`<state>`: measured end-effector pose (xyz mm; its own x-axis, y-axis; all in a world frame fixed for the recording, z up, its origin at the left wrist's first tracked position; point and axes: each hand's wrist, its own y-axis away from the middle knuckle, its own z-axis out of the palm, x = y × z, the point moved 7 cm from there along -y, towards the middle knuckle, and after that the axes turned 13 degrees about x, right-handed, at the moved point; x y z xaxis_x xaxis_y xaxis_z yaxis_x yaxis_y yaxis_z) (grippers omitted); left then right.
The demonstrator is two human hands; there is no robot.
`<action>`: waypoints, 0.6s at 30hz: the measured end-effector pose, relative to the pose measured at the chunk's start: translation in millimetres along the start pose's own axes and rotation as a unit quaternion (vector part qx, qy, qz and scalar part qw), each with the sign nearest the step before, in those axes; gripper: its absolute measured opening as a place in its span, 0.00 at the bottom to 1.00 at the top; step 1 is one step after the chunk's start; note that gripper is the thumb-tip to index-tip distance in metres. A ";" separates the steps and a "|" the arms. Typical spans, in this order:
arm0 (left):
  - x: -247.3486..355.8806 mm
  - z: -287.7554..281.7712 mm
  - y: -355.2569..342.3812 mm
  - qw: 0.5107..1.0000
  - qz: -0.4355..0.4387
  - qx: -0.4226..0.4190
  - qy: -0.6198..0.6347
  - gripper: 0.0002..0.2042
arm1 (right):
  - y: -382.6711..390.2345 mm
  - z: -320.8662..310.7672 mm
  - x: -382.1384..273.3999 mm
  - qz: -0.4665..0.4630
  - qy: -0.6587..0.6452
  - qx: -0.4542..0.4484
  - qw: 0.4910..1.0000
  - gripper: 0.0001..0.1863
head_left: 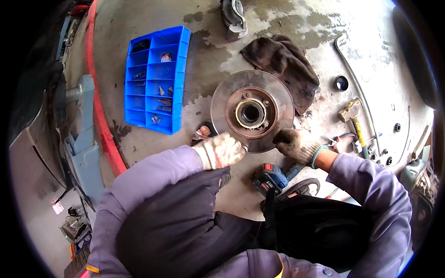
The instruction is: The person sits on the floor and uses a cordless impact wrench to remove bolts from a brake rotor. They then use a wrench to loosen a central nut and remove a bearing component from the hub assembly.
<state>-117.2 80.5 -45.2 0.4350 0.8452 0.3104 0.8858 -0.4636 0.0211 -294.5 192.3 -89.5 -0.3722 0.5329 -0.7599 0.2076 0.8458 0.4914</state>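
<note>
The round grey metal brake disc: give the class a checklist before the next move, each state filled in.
1. Left hand gloved in whitish knit: ok.
2. Right hand gloved in soiled knit: ok.
3. Left hand's grip: cannot tell.
4. Dark brown cloth clear of the brake disc: not ok, meeting its upper-right edge.
5. Yellow-handled metal hammer clear: ok.
6. Blue plastic compartment tray clear: ok.
</note>
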 end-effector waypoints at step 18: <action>-55.2 -146.8 -164.7 0.656 -0.340 0.236 0.631 0.17 | 27.3 -64.1 -83.2 -0.281 0.022 0.149 0.948 0.23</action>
<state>-310.8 71.2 73.6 -0.3033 -0.2186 0.9275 0.8864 0.2924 0.3588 -315.8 169.5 14.4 -0.5364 -0.0004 -0.8440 0.2089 0.9688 -0.1333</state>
